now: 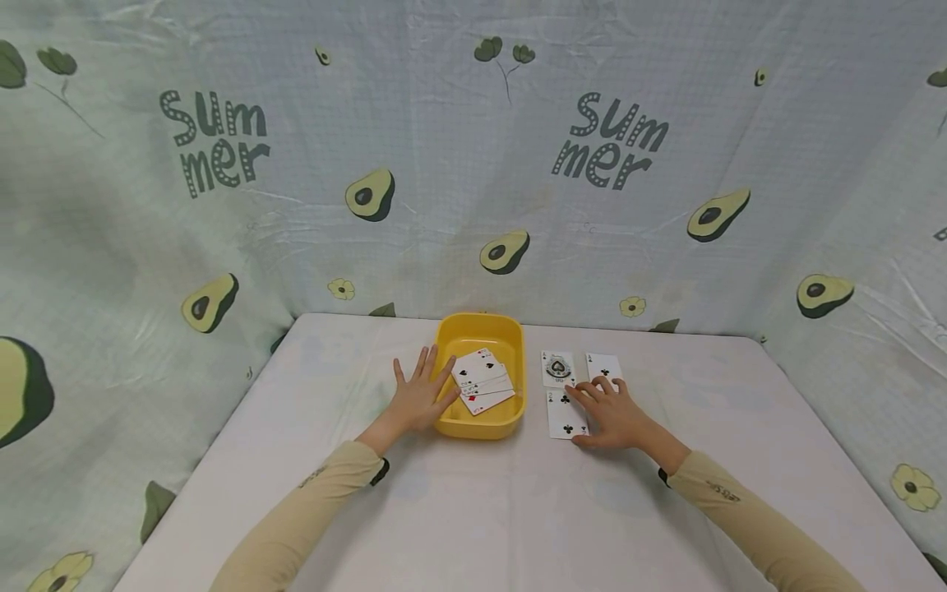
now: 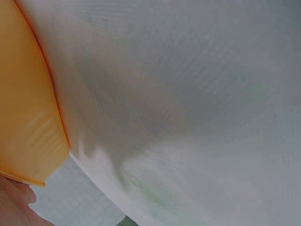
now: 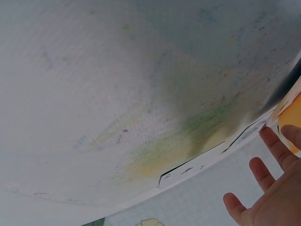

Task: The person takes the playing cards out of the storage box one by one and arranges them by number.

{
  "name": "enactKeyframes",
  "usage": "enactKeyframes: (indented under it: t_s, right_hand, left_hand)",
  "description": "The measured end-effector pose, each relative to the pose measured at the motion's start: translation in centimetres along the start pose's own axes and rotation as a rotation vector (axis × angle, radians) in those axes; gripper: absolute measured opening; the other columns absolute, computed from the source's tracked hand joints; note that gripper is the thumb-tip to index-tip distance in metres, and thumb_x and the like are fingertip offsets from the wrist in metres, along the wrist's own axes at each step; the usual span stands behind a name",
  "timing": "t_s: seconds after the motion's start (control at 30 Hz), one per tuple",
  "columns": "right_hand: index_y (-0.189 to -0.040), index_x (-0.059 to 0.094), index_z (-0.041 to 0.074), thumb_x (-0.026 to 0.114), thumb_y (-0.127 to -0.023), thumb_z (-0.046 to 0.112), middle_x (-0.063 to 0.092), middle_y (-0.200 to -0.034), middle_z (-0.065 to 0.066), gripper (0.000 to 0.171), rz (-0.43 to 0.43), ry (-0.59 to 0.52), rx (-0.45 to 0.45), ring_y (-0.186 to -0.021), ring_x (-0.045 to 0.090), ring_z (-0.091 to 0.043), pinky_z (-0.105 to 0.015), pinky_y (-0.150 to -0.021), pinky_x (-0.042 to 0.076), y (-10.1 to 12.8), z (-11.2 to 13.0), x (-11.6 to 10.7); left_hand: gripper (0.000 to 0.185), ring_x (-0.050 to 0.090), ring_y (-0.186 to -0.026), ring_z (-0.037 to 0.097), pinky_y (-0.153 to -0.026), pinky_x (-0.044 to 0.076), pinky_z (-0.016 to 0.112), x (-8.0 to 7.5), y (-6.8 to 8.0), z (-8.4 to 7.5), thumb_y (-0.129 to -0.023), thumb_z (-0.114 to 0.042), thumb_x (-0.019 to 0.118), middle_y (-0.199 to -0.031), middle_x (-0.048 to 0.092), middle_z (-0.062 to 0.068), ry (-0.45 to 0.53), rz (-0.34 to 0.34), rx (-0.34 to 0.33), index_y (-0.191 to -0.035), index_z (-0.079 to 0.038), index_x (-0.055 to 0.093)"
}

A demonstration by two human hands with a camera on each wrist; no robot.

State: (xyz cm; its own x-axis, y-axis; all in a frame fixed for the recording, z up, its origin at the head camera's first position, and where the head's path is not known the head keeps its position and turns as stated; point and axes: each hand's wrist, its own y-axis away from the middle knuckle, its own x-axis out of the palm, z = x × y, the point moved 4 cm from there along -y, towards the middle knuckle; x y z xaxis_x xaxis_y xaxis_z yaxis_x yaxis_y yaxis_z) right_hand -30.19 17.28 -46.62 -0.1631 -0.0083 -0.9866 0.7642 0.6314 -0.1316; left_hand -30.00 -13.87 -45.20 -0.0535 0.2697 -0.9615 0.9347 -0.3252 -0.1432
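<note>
My left hand (image 1: 417,400) spreads its fingers at the left rim of a yellow plastic bin (image 1: 479,431), fingertips reaching over the edge. Several playing cards (image 1: 482,380) lie overlapped inside the bin. With thumb and index finger at opposite edges, my right hand (image 1: 612,418) holds a playing card (image 1: 568,414) showing black clubs. Its other fingers stretch over the lower part of another clubs card (image 1: 604,364) and hide some of it. An ace of spades (image 1: 558,370) lies face up just behind the held card. In the right wrist view the held card (image 3: 288,96) stands tilted beside the thumb.
A white cloth covers the table (image 1: 459,518). Behind it and at both sides hangs a pale curtain (image 1: 436,107) printed with avocados and lettering. The bin stands close to the table's back edge, left of the loose cards.
</note>
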Motion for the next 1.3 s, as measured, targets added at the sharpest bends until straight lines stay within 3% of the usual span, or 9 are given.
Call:
enactKeyframes:
  t_s: [0.77, 1.03, 1.3]
  right_hand:
    - [-0.134, 0.04, 0.012, 0.059, -0.07, 0.059, 0.049, -0.122, -0.007, 0.082, -0.006, -0.009, 0.0, -0.109, 0.039, -0.029, -0.058, -0.087, 0.03, -0.2, -0.2, 0.0]
    - [-0.134, 0.039, 0.012, 0.06, -0.073, 0.056, 0.047, -0.124, -0.007, 0.078, -0.053, -0.046, 0.016, -0.112, 0.038, -0.032, -0.059, -0.089, 0.028, -1.2, -0.3, -1.3]
    - [-0.133, 0.041, 0.009, 0.059, -0.077, 0.048, 0.047, -0.125, -0.008, 0.07, -0.147, -0.082, -0.043, -0.109, 0.038, -0.032, -0.058, -0.087, 0.029, -3.2, 0.4, -3.1]
  left_hand:
    - [0.059, 0.004, -0.138, 0.037, -0.095, -0.004, 0.071, 0.0, -0.2, 0.1, -0.093, -0.042, 0.037, -0.149, 0.008, 0.021, -0.011, -0.001, -0.001, -0.143, -0.014, 0.021]
    - [0.059, 0.004, -0.138, 0.037, -0.095, -0.003, 0.071, 0.0, -0.2, 0.0, -0.093, -0.041, 0.037, -0.149, 0.007, 0.021, -0.01, 0.001, -0.004, -0.143, -0.014, 0.022]
    - [0.06, 0.005, -0.138, 0.038, -0.095, -0.005, 0.071, 0.0, -0.2, 0.0, -0.093, -0.043, 0.037, -0.149, 0.007, 0.021, -0.007, 0.006, -0.005, -0.143, -0.014, 0.022]
